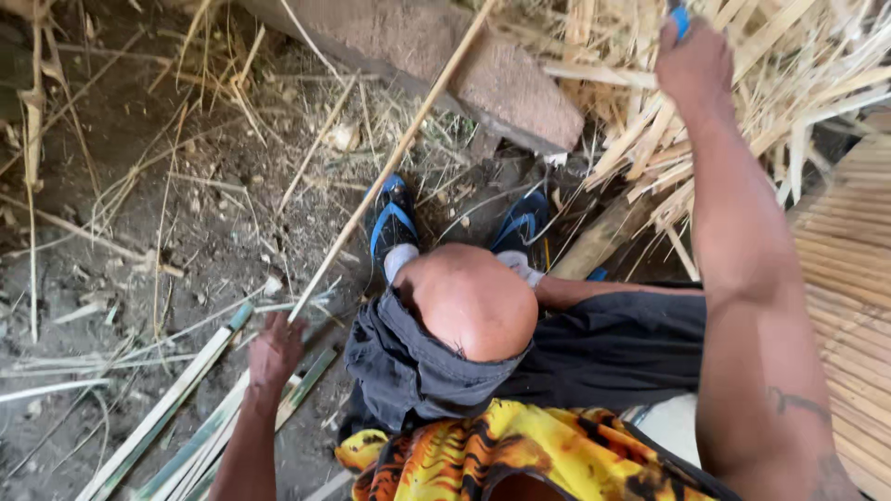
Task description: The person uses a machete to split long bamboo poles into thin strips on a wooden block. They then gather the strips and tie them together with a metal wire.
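Observation:
My left hand (275,351) grips the near end of a long thin bamboo strip (399,148) that runs diagonally up and right over the ground. My right hand (694,65) is raised at the upper right, closed around a blue-handled tool (680,19) whose blade is out of view. It hovers over a heap of pale split bamboo strips (742,102). My bent knee (473,301) and blue sandals (394,223) sit in the middle.
Green-edged split bamboo lengths (176,417) lie on the dirt at lower left. A rough stone slab (483,65) lies at the top centre. A woven bamboo mat (849,278) fills the right edge. Dry straw litters the ground.

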